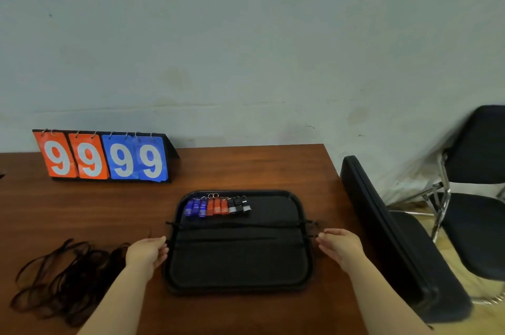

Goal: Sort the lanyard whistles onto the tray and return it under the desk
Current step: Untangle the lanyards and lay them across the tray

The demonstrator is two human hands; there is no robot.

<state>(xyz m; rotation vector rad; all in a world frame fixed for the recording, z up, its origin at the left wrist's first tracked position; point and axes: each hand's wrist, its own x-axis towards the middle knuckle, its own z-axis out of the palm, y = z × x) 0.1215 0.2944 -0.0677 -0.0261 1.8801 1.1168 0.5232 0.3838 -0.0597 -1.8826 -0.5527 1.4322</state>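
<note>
The whistles (217,206) lay in a tidy row beyond the hands, at the far left of the tray (235,289): three blue, three red, three black, side by side with their rings pointing away; thin black cords (235,225) ran across the tray between the row and the hands, their ends poking past both rims; the tray itself sat flat on the desk (246,168), directly between the two hands; the left hand (147,252) was at the left rim with fingers relaxed and slightly spread, gripping nothing, and whether its fingertips touched the rim could not be told; the right hand (341,247) hovered just beside the right rim, likewise loose and holding nothing; sorting looked finished, so the step in hand was probably taking up the tray; the next move would call for an even two-sided grip and a level lift, lest the row slide, then a lowering under the desk; a heap of dark lanyards (62,280) lay outside the left hand; a flip scoreboard (103,157) stood far beyond it; dark chairs (404,247) stood off the desk past the right hand.
</note>
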